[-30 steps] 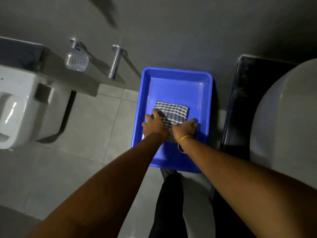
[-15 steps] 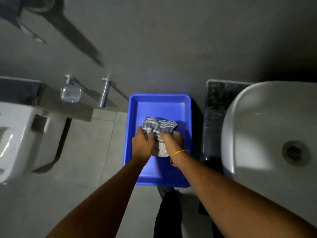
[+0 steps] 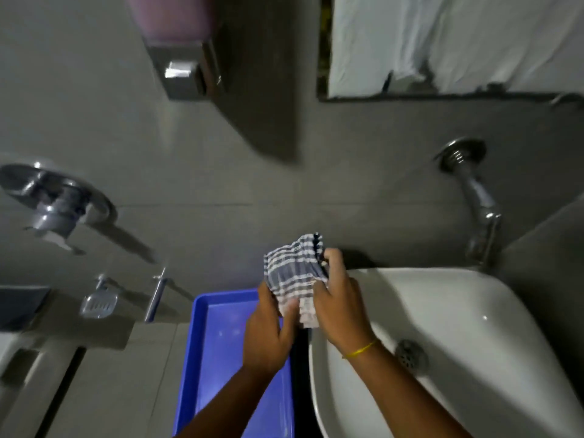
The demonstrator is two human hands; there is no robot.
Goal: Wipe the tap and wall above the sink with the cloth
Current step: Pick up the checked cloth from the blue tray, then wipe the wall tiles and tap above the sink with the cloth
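Observation:
A checked grey-and-white cloth (image 3: pixel 292 268) is bunched up in the air between my two hands, just left of the white sink (image 3: pixel 474 311). My left hand (image 3: pixel 268 336) grips its lower left part and my right hand (image 3: pixel 339 306), with a yellow band on the wrist, grips its right side. The chrome tap (image 3: pixel 480 203) juts from the grey wall (image 3: pixel 363 184) above the sink's far right corner, well to the right of the cloth.
A blue plastic tub (image 3: pixel 218 358) stands on the floor below my left hand. On the wall are a mirror (image 3: pixel 442 45), a soap dispenser (image 3: pixel 183 71), a chrome mixer valve (image 3: pixel 53 207), a soap dish (image 3: pixel 98 303) and a chrome bar (image 3: pixel 156 295).
Both hands have lifted the cloth out of the blue tub and up toward the wall beside the sink. My view has tilted up, bringing the tap and mirror into sight.

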